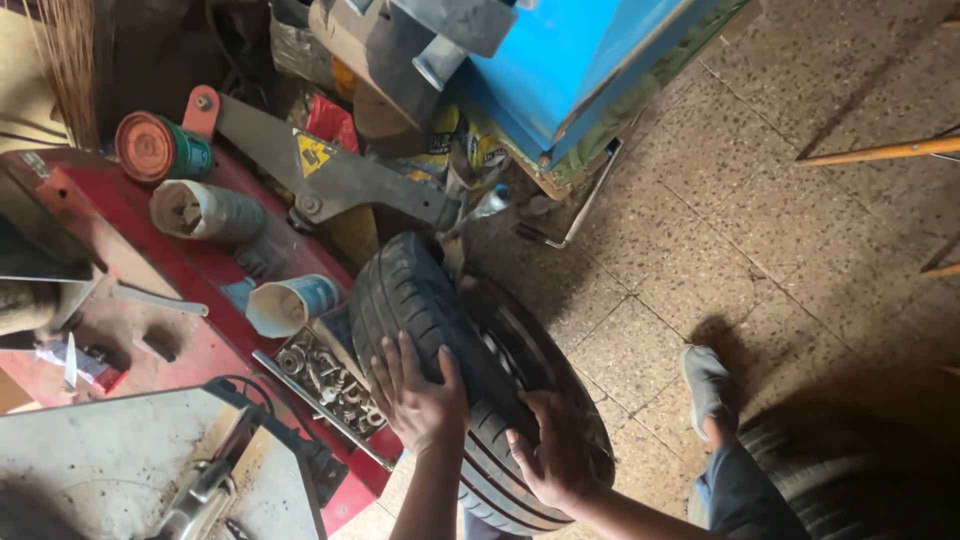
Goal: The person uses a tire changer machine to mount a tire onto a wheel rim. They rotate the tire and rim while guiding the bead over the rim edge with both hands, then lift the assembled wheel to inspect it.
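A black tyre (pixel 430 300) on its wheel stands upright against a red machine (pixel 190 270). My left hand (pixel 418 395) lies flat on the tread near the top, fingers spread. My right hand (pixel 555 450) presses on the tread and sidewall lower down, closer to me. Both hands grip the tyre from above. The wheel's rim is mostly hidden in shadow on the tyre's right side.
A tray of nuts and bolts (pixel 330 380) sits on the red machine, beside cones (pixel 290 305) and cylinders (pixel 205 212). A grey arm (pixel 330 175) reaches toward the tyre. A blue box (pixel 590 60) stands behind. My shoe (pixel 708 385) rests on the speckled floor (pixel 780 220); another tyre (pixel 850 480) lies at right.
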